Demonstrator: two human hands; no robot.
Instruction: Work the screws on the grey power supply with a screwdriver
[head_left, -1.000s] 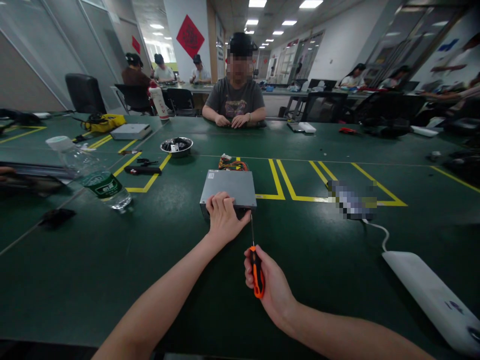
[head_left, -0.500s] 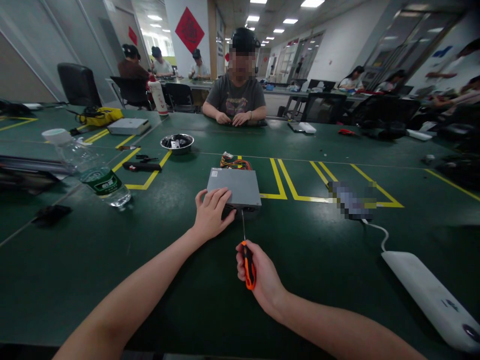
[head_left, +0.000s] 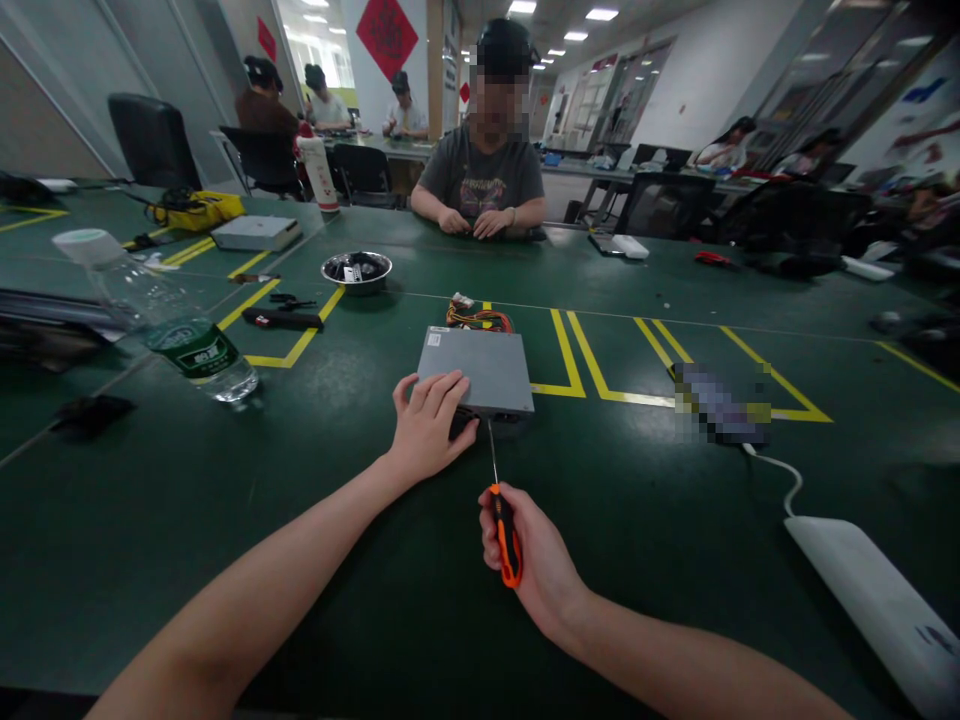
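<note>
A grey metal computer power supply (head_left: 480, 362) lies flat on the green table, with a bundle of coloured cables (head_left: 478, 316) at its far side. My left hand (head_left: 431, 420) grips its near left corner, fingers on the top face and thumb against the near side. In my right hand (head_left: 536, 560) is an orange and black screwdriver (head_left: 506, 540), held by the handle. Its shaft points away from me, and the tip meets the near face of the power supply, close to my left thumb. Exactly what the tip touches is too small to make out.
To the left stand a tilted-looking water bottle (head_left: 199, 350), a black tool (head_left: 281, 318) and a metal bowl (head_left: 357, 272) of small parts. A phone (head_left: 720, 405) is cabled to a white power bank (head_left: 862, 600) on the right. Across the table sits a person (head_left: 480, 185).
The camera view has shifted slightly. Both hands keep their hold, and the screwdriver stays against the near face of the power supply.
</note>
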